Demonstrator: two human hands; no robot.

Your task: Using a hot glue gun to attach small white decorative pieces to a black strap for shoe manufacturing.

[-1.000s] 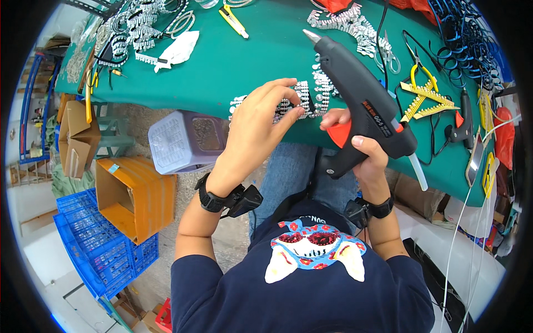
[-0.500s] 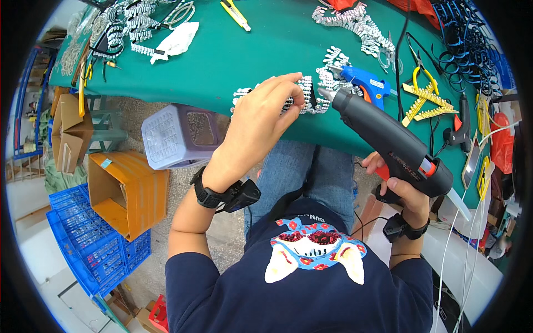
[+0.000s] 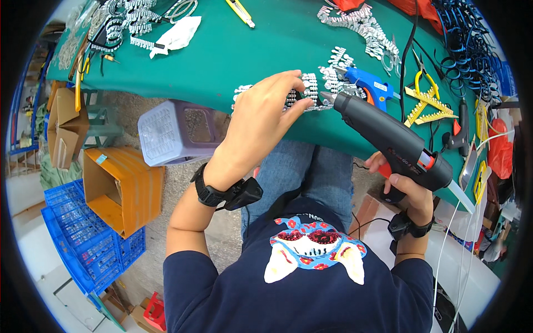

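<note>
My left hand (image 3: 269, 108) bends over the near edge of the table, its fingers and thumb curled around a strip of rhinestone trim (image 3: 310, 91) in silver and white. The trim shows on both sides of the hand; its middle lies hidden under the fingers. My right hand (image 3: 410, 187) grips a black glue gun (image 3: 388, 133) by its handle. A clear glue stick (image 3: 462, 197) pokes out of its back end. The gun's nozzle (image 3: 328, 97) points left, just beside the trim near my left thumb, and I cannot tell whether it touches.
Close behind the nozzle lie a blue glue gun (image 3: 371, 86) and more trim (image 3: 338, 58) on the green tabletop (image 3: 222, 61). Yellow-handled pliers (image 3: 426, 77) and coiled blue-black bands (image 3: 458, 44) are at the right. A grey stool (image 3: 161, 133) and cardboard box (image 3: 136, 186) stand at left.
My left thumb has straightened to the right along the trim. More rhinestone rows now show past my fingertips, where a dark piece showed before. The black glue gun has hardly moved.
</note>
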